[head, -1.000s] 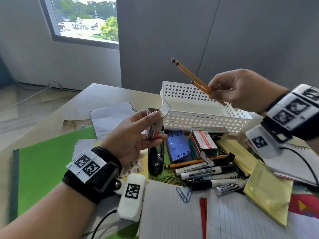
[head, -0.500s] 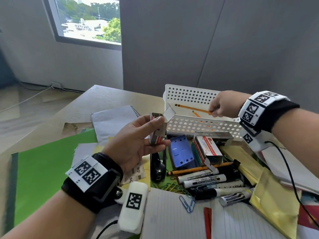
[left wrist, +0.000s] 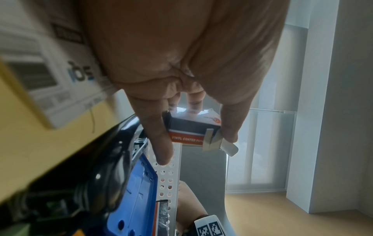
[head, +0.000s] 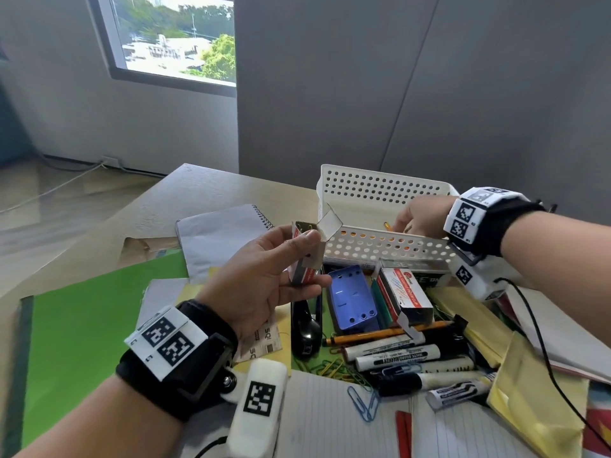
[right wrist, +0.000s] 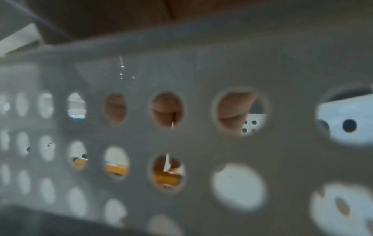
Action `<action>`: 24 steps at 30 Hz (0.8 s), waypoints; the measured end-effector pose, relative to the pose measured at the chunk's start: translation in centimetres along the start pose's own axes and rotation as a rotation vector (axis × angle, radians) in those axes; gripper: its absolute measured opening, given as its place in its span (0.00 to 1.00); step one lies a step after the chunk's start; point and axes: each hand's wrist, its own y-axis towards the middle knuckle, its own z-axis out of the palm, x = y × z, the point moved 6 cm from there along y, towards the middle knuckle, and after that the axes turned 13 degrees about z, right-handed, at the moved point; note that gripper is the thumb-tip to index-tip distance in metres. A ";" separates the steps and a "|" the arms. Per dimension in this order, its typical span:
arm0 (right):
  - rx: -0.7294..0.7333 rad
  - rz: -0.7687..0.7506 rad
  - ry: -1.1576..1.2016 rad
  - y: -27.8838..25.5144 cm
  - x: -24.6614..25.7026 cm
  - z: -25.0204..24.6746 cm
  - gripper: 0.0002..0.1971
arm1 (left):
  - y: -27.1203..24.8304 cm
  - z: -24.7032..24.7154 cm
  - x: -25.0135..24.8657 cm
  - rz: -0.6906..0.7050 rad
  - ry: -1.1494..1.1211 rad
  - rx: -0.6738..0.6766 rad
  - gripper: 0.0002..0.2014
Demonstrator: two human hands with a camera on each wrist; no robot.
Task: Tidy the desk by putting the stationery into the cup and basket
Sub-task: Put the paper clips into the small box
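My left hand is raised over the desk and pinches a small red-and-white paper clip box, end flap open, between thumb and fingers. In the left wrist view the box sits between the fingertips. My right hand is lowered inside the white perforated basket, fingers curled at the right end of the orange pencils, which lie low along the basket floor. The right wrist view looks through the basket wall at the pencils and my fingers. No cup is in view.
In front of the basket lie a blue plastic tray, a second clip box, a black stapler, several markers, another pencil and loose paper clips. A green folder, notebooks and yellow envelopes surround them.
My right hand has come down from above the basket into it, bringing the pencils from tilted in the air to flat near the floor. The left hand with the box has barely moved.
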 end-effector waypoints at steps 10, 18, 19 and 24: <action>0.055 -0.040 0.145 -0.1 0.2 0.9 0.15 | 0.0 0.0 0.1 -0.005 0.008 0.010 0.23; -0.123 -0.138 0.477 -2.3 0.8 -1.7 0.11 | -0.1 0.0 0.0 0.000 0.022 0.005 0.21; -0.234 -0.181 0.509 -3.6 1.2 -2.8 0.06 | -0.1 0.0 0.0 0.003 0.023 0.003 0.21; -0.505 -0.500 0.414 -15.9 5.7 -3.4 0.05 | -0.2 -0.1 -0.1 0.012 0.026 -0.002 0.19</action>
